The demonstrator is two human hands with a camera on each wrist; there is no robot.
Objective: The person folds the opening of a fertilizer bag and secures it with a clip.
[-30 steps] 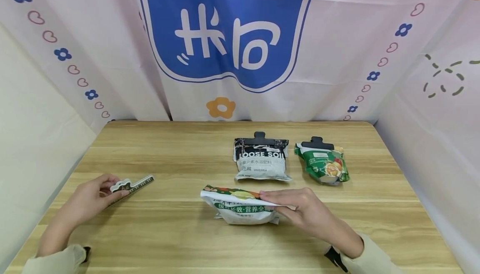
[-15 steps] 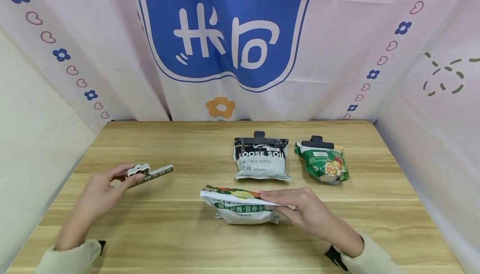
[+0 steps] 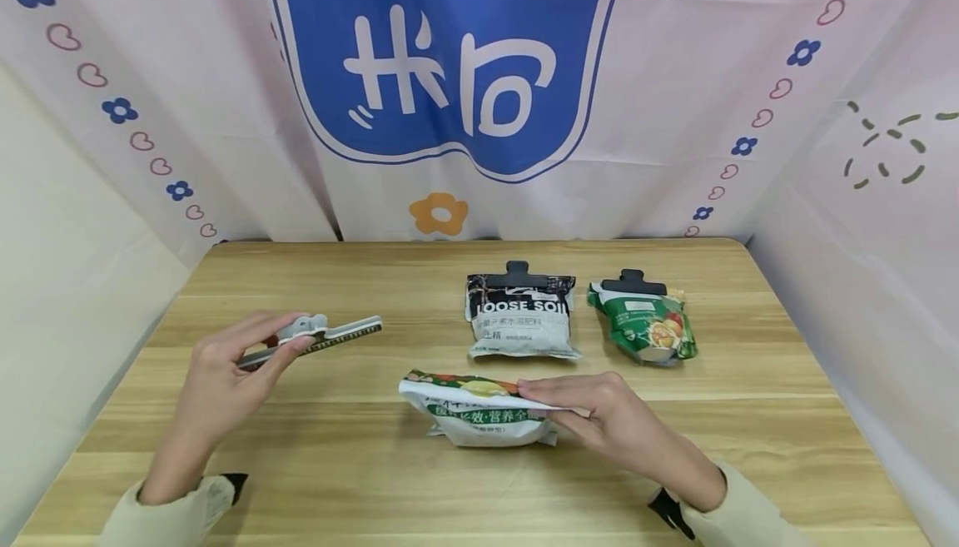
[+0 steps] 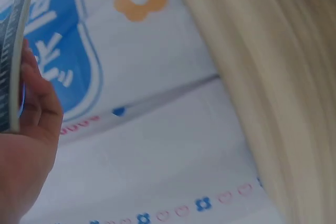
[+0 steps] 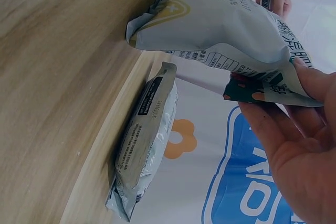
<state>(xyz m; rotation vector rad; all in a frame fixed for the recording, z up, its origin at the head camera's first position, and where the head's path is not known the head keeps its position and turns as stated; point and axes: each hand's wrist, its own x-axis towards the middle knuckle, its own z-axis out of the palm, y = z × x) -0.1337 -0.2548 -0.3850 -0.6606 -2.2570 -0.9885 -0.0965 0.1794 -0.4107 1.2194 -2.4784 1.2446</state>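
Note:
My left hand [image 3: 232, 372] pinches a long flat bag clip [image 3: 330, 332] with a wavy grey-white handle, held above the left part of the table. A dark patterned strip runs along the clip's edge, and part of it shows at the left of the left wrist view. My right hand [image 3: 610, 422] pinches the folded-over top of a white and green fertilizer bag [image 3: 487, 430] standing at the middle of the table. In the right wrist view thumb and fingers [image 5: 265, 127] lie on either side of that bag's fold.
Behind the held bag stands a black and white "LOOSE SOIL" bag [image 3: 522, 326] with a black clip [image 3: 517, 276] across its top. To its right is a green bag [image 3: 648, 326] with another black clip [image 3: 633, 283]. A printed curtain [image 3: 375, 206] hangs at the table's far edge.
My left hand has moved right and farther forward with the bag clip, nearer the white and green bag. The right hand and its bag have stayed in place.

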